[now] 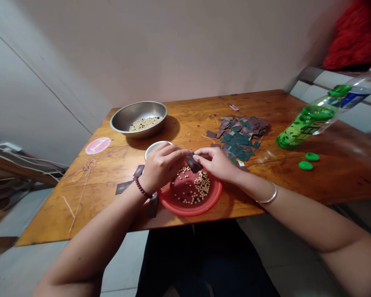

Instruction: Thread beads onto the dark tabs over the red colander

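Note:
Above a red plastic basket [188, 212], my left hand [162, 165] and my right hand [216, 163] meet at a small dark brown sheet piece [193, 163], leather-like in look. Right thumb and fingers pinch its edge. My left fingers close on its other side, their tips partly hidden. In the basket lie small round cream beans or beads [202, 185], with a few black ones among them. A pale-rimmed bowl [157, 145] stands behind my left hand, mostly covered by it. More dark brown pieces [125, 187] lie on the table beside my left wrist.
A steel bowl [119, 126] with more cream and black grains stands back left. Dark green and brown pieces [239, 142] form a pile at the right. Beyond are a green bottle [306, 128] and green caps [306, 165]. A pink round tag [98, 145] and thread [86, 168] lie left.

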A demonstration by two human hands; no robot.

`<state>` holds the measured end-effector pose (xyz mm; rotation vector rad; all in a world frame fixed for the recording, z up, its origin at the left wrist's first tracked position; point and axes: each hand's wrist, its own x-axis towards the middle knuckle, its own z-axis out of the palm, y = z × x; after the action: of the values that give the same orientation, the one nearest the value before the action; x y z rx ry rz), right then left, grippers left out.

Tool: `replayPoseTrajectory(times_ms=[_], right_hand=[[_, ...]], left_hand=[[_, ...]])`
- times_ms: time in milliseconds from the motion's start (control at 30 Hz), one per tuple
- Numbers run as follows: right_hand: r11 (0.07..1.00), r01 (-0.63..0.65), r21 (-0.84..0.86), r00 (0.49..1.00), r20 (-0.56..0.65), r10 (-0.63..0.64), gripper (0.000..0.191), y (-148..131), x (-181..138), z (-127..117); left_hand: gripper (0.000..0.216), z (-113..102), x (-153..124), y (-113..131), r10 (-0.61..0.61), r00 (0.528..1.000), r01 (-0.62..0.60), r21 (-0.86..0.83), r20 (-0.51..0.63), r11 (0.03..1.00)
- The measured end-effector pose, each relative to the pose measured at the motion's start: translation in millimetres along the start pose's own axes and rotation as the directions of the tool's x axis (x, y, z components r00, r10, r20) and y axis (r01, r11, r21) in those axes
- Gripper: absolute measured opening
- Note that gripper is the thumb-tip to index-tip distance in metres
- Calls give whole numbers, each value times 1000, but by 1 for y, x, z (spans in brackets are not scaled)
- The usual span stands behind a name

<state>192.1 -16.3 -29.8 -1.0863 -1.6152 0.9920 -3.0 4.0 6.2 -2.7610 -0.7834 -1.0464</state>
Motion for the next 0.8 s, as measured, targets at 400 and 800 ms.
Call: replayPoseTrajectory(times_ms=[400, 800], right_hand=[[972, -112, 205, 992, 71, 100, 23, -3, 2, -1], [974, -156, 165, 986, -32, 163, 25, -3, 2, 0]], left_hand=[[21, 3, 0, -3, -35, 999, 38, 152, -23, 988], [30, -10, -5, -40, -549, 826, 416, 520, 128, 746]])
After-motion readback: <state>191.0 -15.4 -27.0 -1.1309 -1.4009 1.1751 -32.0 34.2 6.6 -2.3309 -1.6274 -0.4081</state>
